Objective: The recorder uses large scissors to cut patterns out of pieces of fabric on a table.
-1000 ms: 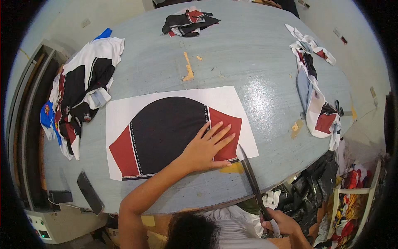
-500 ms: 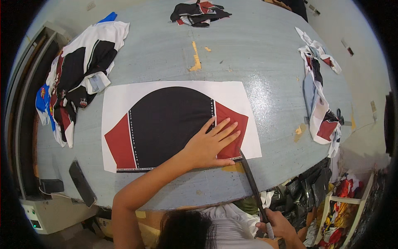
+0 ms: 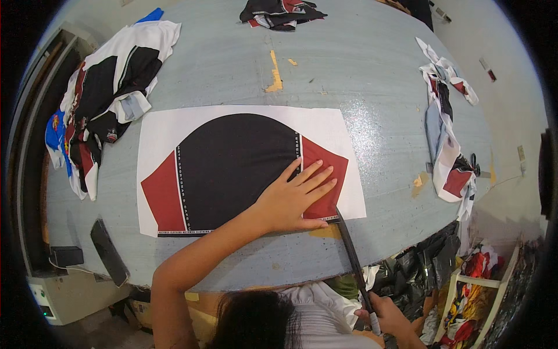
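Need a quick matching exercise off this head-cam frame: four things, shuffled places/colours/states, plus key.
Things
1. Left hand
2. Scissors
3. Fabric sheet
4. Cloth pile

Places, colours, states
A. Black middle, red sides, white border
B. Bunched up at the far end of the table
C. Laid on fabric, fingers spread
D. Held in the right hand, blades at the fabric's near edge, toward its right end

Pairs: 1-C, 2-D, 3-A, 4-B
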A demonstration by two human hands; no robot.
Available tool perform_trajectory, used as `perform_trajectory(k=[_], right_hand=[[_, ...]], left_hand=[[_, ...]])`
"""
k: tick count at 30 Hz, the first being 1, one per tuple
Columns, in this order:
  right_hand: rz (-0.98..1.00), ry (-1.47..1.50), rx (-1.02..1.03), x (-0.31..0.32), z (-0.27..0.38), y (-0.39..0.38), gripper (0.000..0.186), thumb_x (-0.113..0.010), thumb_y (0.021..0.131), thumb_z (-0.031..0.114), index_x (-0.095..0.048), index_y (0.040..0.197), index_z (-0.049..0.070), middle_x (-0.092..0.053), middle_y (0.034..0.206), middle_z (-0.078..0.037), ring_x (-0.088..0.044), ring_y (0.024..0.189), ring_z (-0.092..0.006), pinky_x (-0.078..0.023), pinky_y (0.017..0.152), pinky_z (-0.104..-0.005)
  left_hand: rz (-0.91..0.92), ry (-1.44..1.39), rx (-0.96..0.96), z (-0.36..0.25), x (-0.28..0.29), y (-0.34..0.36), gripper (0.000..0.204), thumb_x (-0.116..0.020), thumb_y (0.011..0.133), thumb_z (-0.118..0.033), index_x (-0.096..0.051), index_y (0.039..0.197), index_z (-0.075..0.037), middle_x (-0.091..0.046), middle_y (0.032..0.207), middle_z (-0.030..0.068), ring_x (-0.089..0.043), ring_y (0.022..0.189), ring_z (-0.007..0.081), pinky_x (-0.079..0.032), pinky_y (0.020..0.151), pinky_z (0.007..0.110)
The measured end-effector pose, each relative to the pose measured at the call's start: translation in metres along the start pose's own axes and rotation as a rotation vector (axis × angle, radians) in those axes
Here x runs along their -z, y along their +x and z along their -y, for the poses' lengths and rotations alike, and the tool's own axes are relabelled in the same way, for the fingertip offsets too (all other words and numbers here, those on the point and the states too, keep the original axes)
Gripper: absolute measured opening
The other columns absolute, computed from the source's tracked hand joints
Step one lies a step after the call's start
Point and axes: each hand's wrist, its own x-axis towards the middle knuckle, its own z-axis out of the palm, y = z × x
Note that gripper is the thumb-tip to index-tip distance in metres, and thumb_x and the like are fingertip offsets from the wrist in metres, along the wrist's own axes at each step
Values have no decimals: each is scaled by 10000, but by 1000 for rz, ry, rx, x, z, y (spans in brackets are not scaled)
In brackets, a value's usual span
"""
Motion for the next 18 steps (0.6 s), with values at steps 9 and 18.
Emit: perform_trajectory(k=[9,18], right_hand=[[4,58,-18,-2,-1,-3,427,-655,849,388,-505,882,-11,-565,606,-98,-547,532,-153,-428,503,-304],[144,50,-24,10,36,20,604,-595,839,519,-512,988,-60,-594,666,-178,-607,626,-298,-464,600,-372]], left_hand=[[10,6,6,-1,1,-2,872,-479,812,-682,-360,1397,-45,-329,1461,150,-248,1381,300,-139,1121,494],[-37,-98,159,-21,-5,-4,970,-509,777,-678,-276,1413,17,-290,1470,184,-222,1389,301,-107,1125,504]])
